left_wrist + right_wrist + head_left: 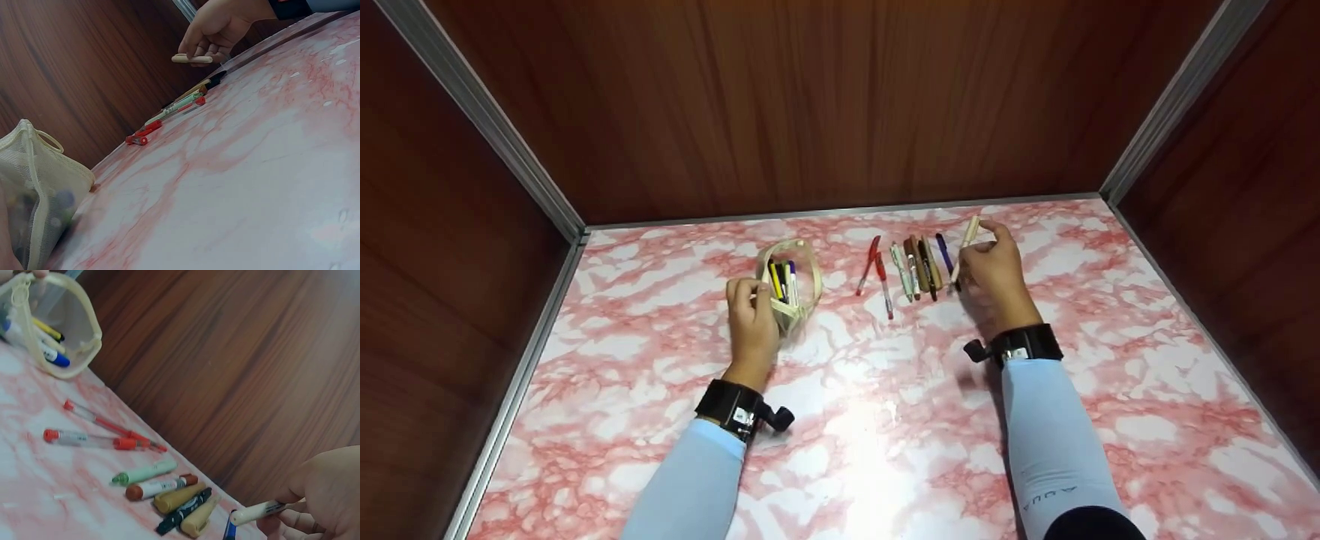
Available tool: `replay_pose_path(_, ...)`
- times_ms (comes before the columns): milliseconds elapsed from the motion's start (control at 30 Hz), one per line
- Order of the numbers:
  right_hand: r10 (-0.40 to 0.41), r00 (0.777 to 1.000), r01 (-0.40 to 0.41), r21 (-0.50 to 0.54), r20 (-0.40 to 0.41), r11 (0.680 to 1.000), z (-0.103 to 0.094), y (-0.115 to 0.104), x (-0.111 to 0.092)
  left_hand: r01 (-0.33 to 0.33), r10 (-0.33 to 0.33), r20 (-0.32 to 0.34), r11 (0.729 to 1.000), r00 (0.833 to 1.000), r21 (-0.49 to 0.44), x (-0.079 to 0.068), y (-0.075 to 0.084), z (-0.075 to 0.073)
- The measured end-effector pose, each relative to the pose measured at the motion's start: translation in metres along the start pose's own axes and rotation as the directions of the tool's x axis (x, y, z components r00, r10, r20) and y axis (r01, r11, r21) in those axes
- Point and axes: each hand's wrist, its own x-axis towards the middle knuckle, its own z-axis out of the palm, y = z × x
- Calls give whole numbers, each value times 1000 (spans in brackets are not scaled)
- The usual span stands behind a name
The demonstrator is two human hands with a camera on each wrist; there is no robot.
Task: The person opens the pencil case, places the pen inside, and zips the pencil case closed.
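Observation:
In the head view my left hand [752,319] pinches the near left rim of a cream mesh pencil pouch [817,279]. The pouch gapes, with several pens and markers inside, among them a yellow marker [775,280]. On the right, my right hand [999,268] holds a cream marker [971,231] between thumb and fingers. The left wrist view shows this marker [191,58] held above the tabletop. Just left of that hand lies a purple-blue pen [943,249], its lower part close to the held marker. My left hand is mostly cut off in both wrist views.
Between the hands lies a loose row: two red pens [883,281], a light green pen [900,268], a brown-capped marker [163,487], tan markers [199,517] and a black marker [183,512]. Brown wooden panels [825,105] wall the pink marbled table [840,375] at back and sides.

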Motion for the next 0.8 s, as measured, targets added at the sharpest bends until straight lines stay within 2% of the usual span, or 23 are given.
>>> replay_pose_path(200,-12,1000,11,64,23,998,8,-14,-5,10,-10,12,1000,1000,-16,0,0,0)
replay_pose_path(400,-45,998,41,86,47,995,22,-26,-12,-2,2,6,1000,1000,-26,0,1,0)
replay_pose_path(667,-70,994,58,133,88,989,46,-38,-19,15,-14,17,999,1000,-48,1,2,0)
replay_pose_path(800,-70,990,47,187,120,981,62,-43,-24,-1,1,13,999,1000,-35,1,3,-1)
